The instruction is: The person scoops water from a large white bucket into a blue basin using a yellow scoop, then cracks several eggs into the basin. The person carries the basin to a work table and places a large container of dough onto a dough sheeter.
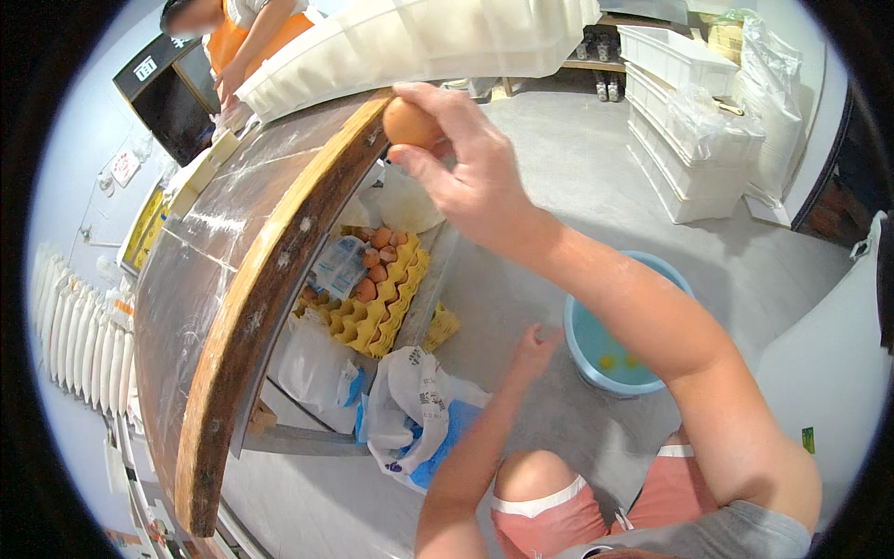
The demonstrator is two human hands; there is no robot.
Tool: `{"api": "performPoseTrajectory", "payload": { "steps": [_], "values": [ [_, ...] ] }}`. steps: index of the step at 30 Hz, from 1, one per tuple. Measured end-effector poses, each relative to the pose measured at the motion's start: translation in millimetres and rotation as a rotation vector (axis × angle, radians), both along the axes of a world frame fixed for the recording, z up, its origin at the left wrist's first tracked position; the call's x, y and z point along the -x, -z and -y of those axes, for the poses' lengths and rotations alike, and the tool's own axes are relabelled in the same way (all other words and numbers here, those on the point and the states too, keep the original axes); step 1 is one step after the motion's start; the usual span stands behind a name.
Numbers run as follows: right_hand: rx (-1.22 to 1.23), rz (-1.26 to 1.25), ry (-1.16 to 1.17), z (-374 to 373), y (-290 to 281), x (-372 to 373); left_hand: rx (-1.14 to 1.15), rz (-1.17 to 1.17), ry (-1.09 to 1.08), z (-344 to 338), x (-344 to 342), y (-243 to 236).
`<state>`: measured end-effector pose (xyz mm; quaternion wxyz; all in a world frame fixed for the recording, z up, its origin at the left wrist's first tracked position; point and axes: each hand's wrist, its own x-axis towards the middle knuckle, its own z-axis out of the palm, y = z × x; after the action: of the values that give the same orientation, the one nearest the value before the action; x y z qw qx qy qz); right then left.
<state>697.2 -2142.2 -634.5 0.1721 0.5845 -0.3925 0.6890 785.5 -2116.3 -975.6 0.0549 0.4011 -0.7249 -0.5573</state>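
Observation:
A brown egg [408, 124] is gripped between the thumb and fingers of my right hand [470, 168], against the wooden edge [279, 233] of the table. From here I see no crack in its shell. My left hand [535, 356] is held lower down, beside the light blue bucket [574, 349], with its fingers apart and nothing visible in them. A few yellow yolks [608, 361] lie at the bottom of the bucket. Under the table, yellow egg trays [396, 303] hold several brown eggs or shells [366, 290], partly covered by a clear plastic wrapper.
White and blue plastic sacks [410, 410] lie on the floor by the table. A large white tray [419, 42] rests at the table's far end, near a person in an orange apron [256, 42]. White crates [675, 149] are stacked at the back right.

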Motion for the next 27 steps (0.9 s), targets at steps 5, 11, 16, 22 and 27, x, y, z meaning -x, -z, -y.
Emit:
{"api": "performPoseTrajectory", "payload": {
  "steps": [5,11,16,22,27],
  "values": [
    [-0.04,-0.004,0.025,18.0,4.3,4.2,-0.335,-0.081,0.135,-31.7,15.2,5.3],
    [-0.044,0.015,0.031,13.0,3.0,0.1,-0.442,-0.207,-0.066,-39.5,13.3,25.6],
    [-0.012,0.045,0.01,12.1,-3.9,-5.9,-0.455,-0.214,-0.179,-29.8,-17.3,25.2],
    [0.034,-0.001,0.116,37.1,2.2,-7.3,-0.445,-0.211,-0.245,-9.2,-65.4,44.3],
    [0.025,-0.026,0.127,31.1,-0.8,-3.7,-0.429,-0.209,-0.374,-13.4,-88.2,3.2]
  ]
}}
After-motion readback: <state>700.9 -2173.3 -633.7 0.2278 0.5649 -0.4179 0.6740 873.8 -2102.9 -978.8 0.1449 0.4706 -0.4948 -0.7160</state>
